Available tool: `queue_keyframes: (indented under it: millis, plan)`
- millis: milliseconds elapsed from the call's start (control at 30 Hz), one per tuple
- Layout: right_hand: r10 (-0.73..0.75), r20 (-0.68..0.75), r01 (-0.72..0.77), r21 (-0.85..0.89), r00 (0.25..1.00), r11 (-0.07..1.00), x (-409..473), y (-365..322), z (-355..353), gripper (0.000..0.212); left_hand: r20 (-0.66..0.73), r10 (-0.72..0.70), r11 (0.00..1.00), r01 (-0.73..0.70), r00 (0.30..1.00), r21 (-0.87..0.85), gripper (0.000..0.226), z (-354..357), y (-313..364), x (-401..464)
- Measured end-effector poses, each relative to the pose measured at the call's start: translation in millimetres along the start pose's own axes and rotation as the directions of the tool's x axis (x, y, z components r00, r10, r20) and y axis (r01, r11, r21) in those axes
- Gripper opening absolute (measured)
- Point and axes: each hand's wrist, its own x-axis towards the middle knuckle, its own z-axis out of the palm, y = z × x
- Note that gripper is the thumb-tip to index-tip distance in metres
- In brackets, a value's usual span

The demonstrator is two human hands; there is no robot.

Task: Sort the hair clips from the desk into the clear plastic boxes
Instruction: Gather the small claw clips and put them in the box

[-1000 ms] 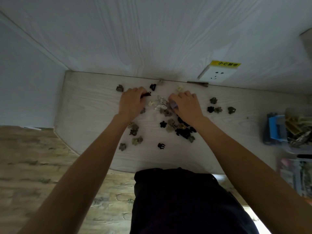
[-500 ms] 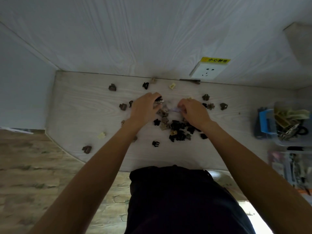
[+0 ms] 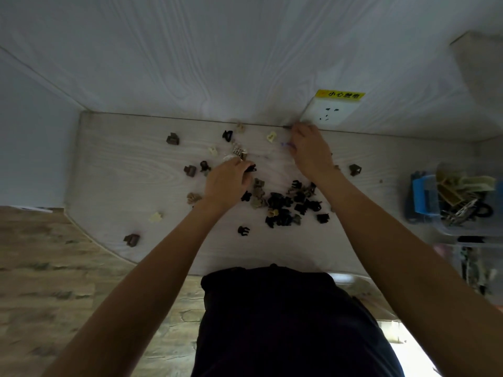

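Many small hair clips lie on the pale wooden desk. A dense pile of black and tan clips sits at the middle, and loose ones are scattered around, such as a brown clip and a cream clip. My left hand pinches a black hair clip at its fingertips. My right hand is at the desk's back edge, fingers curled over a slim dark clip; a bit of purple shows by the thumb. Its grip is hidden.
A clear plastic box with a blue item and assorted clips stands at the right edge, with a second clear box nearer me. A wall socket with a yellow label sits behind my right hand. The desk's front edge curves off at the left.
My right hand has moved from the middle of the clips up to the back edge by the socket. My left hand has stayed near the middle and now shows a black clip at its fingertips.
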Motion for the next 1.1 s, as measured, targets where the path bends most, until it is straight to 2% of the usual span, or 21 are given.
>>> queue_keyframes:
  millis: [133,233,367,467,600,733,833,900,1000,1100]
  plan:
    - [-0.061,-0.070,0.060,-0.022,0.996,0.998,-13,4,0,0.019,0.062,-0.065,0.997,0.062,0.996,0.048,0.033,-6,-8,3]
    - [-0.074,-0.159,0.068,-0.047,0.985,0.997,-13,5,-7,0.012,0.044,-0.019,1.000,0.019,0.999,-0.015,0.035,-10,-3,0]
    - [0.028,0.007,-0.028,-0.008,1.000,1.000,-5,5,-6,0.025,0.214,0.127,0.992,-0.123,0.969,-0.034,0.061,1,29,-9]
    - [0.045,0.012,-0.045,0.014,0.999,0.999,-14,10,0,0.018,0.288,0.144,0.989,-0.147,0.947,-0.011,0.063,16,44,-15]
    - [0.156,0.031,-0.158,0.077,0.987,0.984,-30,16,0,0.027,0.222,0.078,0.997,-0.076,0.972,-0.020,0.047,13,32,-13]
    - [0.228,0.022,-0.227,0.231,0.973,0.946,-50,21,-5,0.016,0.183,-0.001,1.000,0.003,0.983,-0.010,0.046,2,11,-10]
    - [0.335,-0.055,-0.282,0.422,0.941,0.862,-68,21,-15,0.011,0.123,-0.061,0.997,0.067,0.991,-0.046,0.043,-4,9,-9]
    - [0.417,-0.066,-0.309,0.567,0.907,0.763,-85,18,-27,0.010,0.081,-0.085,0.990,0.093,0.993,-0.110,0.040,-6,16,-10]
    - [0.551,0.012,-0.401,0.699,0.834,0.592,-119,14,-40,0.024,0.061,-0.112,0.953,0.125,0.992,-0.275,0.029,-5,41,-16]
    - [0.622,0.076,-0.417,0.804,0.779,0.424,-165,20,-47,0.028,0.070,-0.007,0.953,0.028,0.998,-0.301,0.033,8,75,-29]
